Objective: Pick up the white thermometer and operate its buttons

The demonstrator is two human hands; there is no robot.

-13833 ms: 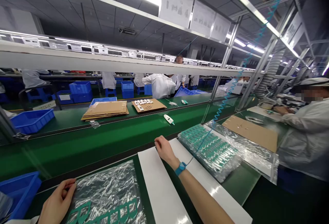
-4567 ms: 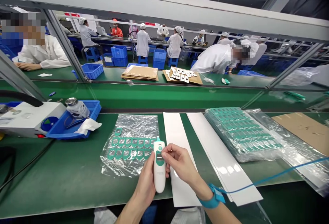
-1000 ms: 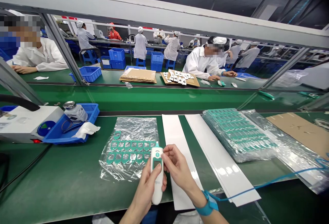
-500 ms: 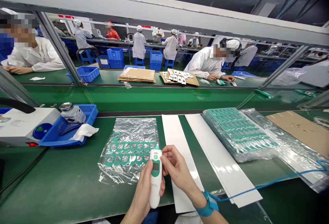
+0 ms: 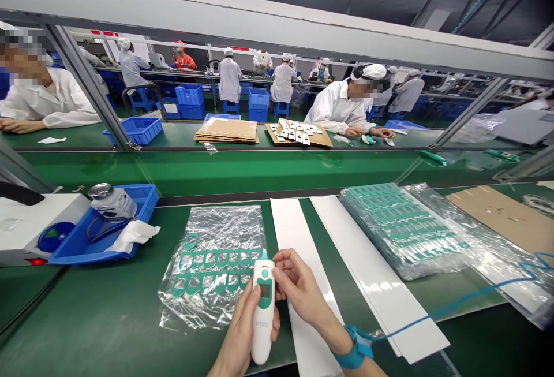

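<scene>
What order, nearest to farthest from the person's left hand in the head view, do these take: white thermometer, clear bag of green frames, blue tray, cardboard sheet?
From the left hand:
1. White thermometer, gripped in it.
2. Clear bag of green frames, just left.
3. Blue tray, farther left.
4. Cardboard sheet, far right.

Two flat strips lie between one bag of parts and a bagged stack.

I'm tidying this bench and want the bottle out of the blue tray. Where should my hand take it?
Wrap the hand around the bottle's labelled body, just below its metal cap, coming from above. The tray's rim and the white machine crowd its sides, and the straight body should give a firmer hold than the cap.
</scene>
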